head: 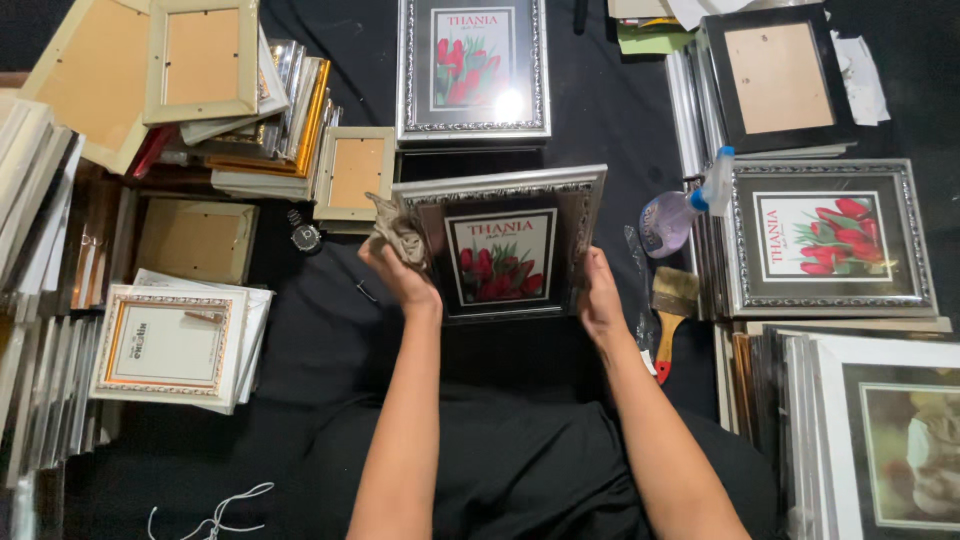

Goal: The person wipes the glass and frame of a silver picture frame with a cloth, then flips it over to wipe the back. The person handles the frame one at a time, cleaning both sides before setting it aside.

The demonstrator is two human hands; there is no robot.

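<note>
Black cloth (330,340) is covering the whole surface, and picture frames are crowding it on every side, leaving only a dark lane down the middle where the person is working. At the centre of the frame the silver picture frame (505,243) with a print of red tulips is being held up off the cloth, tilted toward the camera, probably so its glass faces the person squarely. The right hand (602,298) is gripping its right edge, fingers closed around the moulding to steady it. The left hand (403,275) is at the left edge, its fingers pinching a crumpled tan rag (397,230) against the upper left corner of the frame, seemingly where wiping is under way.

A matching frame (473,68) is lying flat just above it in the upper middle, and another similar one (825,238) is resting on a stack at the right. Between that stack and the held frame, a spray bottle (678,212) and a paintbrush (670,310) with an orange handle are lying near the right hand. Plain wooden frames (200,60), backs up, are piled in the upper left, and a wristwatch (304,234) is sitting on the cloth beside them.
</note>
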